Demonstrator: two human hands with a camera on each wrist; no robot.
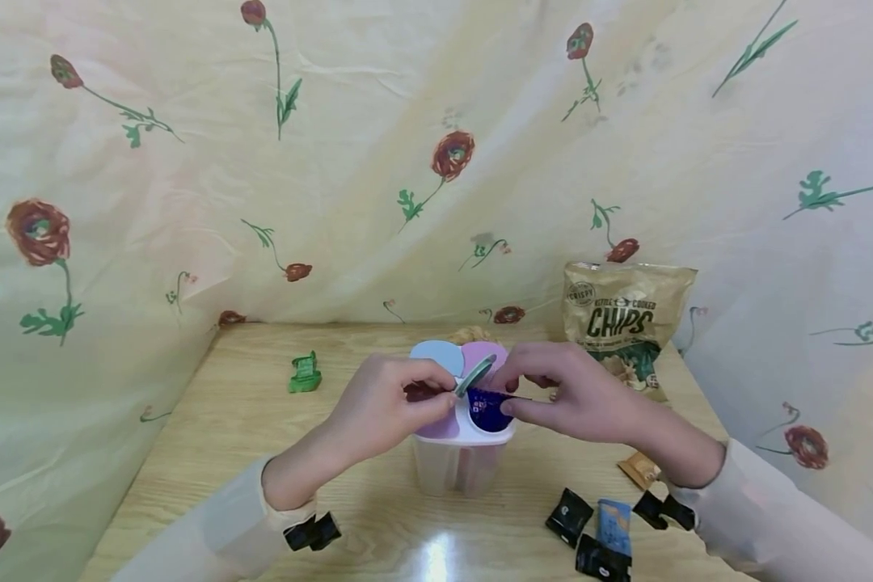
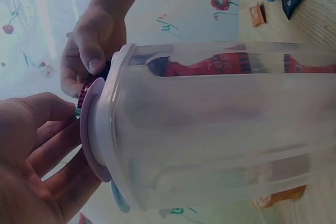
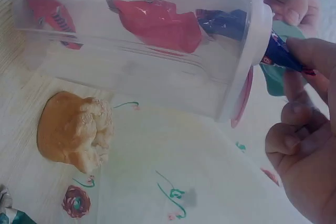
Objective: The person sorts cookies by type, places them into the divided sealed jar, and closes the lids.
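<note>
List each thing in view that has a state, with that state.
Container, upright, red packets inside
Green lid, raised, pinched by left hand
Blue lid, down
Pink lid, down
Purple lid, down
Blue packet, partway inside container, pinched by right hand
Chip bag, upright
Bread, ragged on one side
Loose packets, lying outside

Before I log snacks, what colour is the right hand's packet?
The packet is mostly dark blue, clearest in the head view.
</note>
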